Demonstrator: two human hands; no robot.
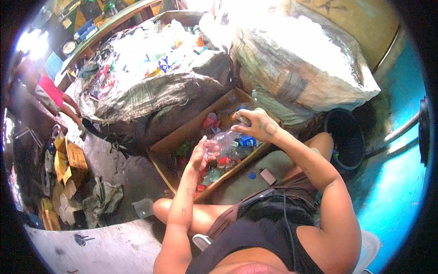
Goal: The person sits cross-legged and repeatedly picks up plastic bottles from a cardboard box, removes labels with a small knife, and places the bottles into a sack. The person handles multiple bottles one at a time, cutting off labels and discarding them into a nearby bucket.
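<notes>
My left hand (199, 156) grips a clear plastic bottle (219, 144) around its body, the neck pointing up towards the right. In my right hand (258, 126) is a small handheld tool (242, 119), held between thumb and fingers by the bottle's neck. Its working end is too blurred to make out. Both hands are above a shallow wooden box (184, 132), which contains several plastic bottles, among them one with a blue label (247, 140) and one with a red label (224, 161).
Behind the box stand a large woven sack of mixed bottles (143, 90) and another pale full sack (270, 75). A black bucket (343, 137) is at right. A blue cap (252, 175) and a pinkish rectangular object (268, 176) lie before me. Another person (49, 90) bends at left near cardboard (77, 156).
</notes>
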